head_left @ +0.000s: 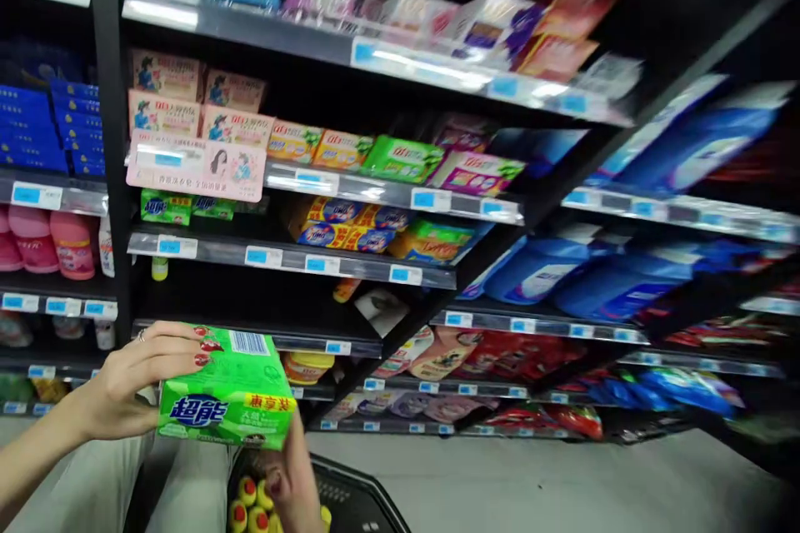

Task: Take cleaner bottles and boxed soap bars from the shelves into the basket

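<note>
A green boxed pack (250, 371) with a barcode on its top and a yellow label, apparently laundry soap, is held up over my lap. My left hand (141, 375) grips its left end, fingers over the top and thumb below. At the lower right corner my right hand (293, 470) reaches up against the pack from underneath; part of its fingers is hidden behind it. Below my hands is a black basket (368, 500) with several yellow items with red spots (257, 519) in it.
Store shelves rise in front. Similar green packs (166, 206) sit on a middle shelf, under pink soap boxes (166, 121) and a pink sign (197, 166). Blue detergent bags (531, 271) fill the shelves on the right. Grey floor (487, 479) lies below.
</note>
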`<act>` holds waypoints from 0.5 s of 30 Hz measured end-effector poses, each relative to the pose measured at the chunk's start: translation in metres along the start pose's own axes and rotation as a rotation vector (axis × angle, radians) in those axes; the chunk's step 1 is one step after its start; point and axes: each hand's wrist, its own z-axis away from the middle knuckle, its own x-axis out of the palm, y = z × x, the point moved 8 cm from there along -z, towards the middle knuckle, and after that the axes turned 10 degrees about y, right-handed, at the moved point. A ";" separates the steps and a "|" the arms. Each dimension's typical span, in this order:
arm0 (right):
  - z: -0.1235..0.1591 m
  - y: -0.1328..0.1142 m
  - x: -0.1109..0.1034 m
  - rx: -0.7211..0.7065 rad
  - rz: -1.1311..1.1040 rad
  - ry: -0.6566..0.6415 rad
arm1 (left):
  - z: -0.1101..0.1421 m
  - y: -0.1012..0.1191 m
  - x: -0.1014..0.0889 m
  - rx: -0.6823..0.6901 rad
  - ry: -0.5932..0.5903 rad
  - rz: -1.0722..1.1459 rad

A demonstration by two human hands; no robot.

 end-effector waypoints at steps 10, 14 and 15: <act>0.020 -0.006 0.047 0.015 -0.103 -0.175 | 0.056 0.066 -0.030 0.248 -0.030 -0.341; 0.028 -0.003 0.051 -0.075 -0.117 -0.218 | 0.064 0.076 -0.040 0.305 0.005 -0.311; 0.030 -0.005 0.051 -0.092 -0.127 -0.221 | 0.066 0.078 -0.041 0.309 0.015 -0.305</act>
